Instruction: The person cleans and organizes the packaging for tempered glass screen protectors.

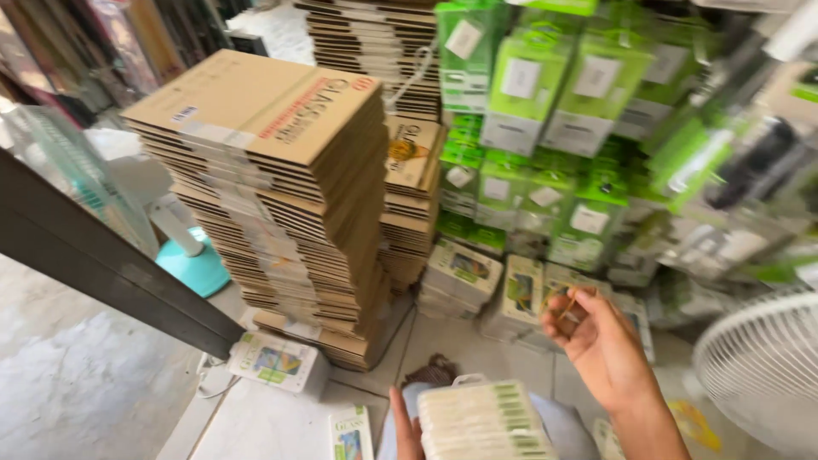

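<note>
Pale floor tiles (477, 345) run beneath a crowded storage corner, and the tall stack of flat brown cardboard boxes (273, 196) near the middle serves as the landmark. Behind that stack stands a second, darker pile of cardboard (375, 43), and to its right hang and lean many green and white blister packs (545, 128), blurred toward the edge. Left of the stack a teal fan base (192, 264) sits on the floor behind a dark slanted beam (102, 255). At the foot of the stack lies a small white box (279, 362), with another small printed pack (350, 433) just below it. Right of the stack, low in the view, the left hand (406, 430) grips a bundle of slim pale packs with green striped edges (481, 420), fingers wrapped at its left side. The right hand (601, 345) is raised further right of the stack, fingers loosely curled, and something thin sits between the fingertips, too blurred to name. A white fan guard (763, 366) shows at the far right.
</note>
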